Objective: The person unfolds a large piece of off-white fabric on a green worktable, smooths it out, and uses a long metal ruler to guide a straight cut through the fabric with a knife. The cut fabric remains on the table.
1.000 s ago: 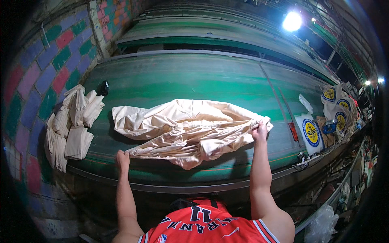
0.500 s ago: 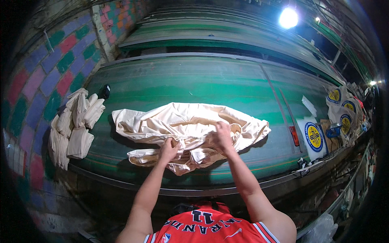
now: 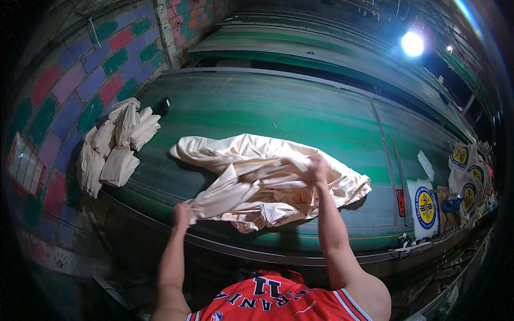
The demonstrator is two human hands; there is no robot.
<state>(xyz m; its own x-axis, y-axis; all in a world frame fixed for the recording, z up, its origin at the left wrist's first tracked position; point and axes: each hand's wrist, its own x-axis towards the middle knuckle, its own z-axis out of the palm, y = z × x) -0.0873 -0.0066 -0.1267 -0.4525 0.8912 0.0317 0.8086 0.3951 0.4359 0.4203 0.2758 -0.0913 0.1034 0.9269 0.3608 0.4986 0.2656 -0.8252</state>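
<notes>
A large cream cloth [image 3: 262, 182] lies rumpled across the green table [image 3: 230, 107] in front of me. Near the table's front edge, my left hand [image 3: 183, 214] is closed on a corner of the cloth and stretches a fold of it toward the lower left. Farther right, my right hand [image 3: 318, 169] grips the cloth along its upper folds; the fingers there are partly hidden and a little blurred. Between my two hands the fabric runs in loose diagonal creases.
Folded cream cloths [image 3: 115, 142] are piled at the table's left end, beside a small black object [image 3: 163, 106]. At the right are a white sheet with a round blue-and-yellow emblem [image 3: 424, 206], a red tool [image 3: 400, 202] and a blue item [image 3: 453, 203]. A painted block wall [image 3: 101, 59] borders the left.
My left hand has pulled the cloth's near edge outward to the left and toward me. My right hand has moved slightly right and up, still gripping. The whole view has shifted.
</notes>
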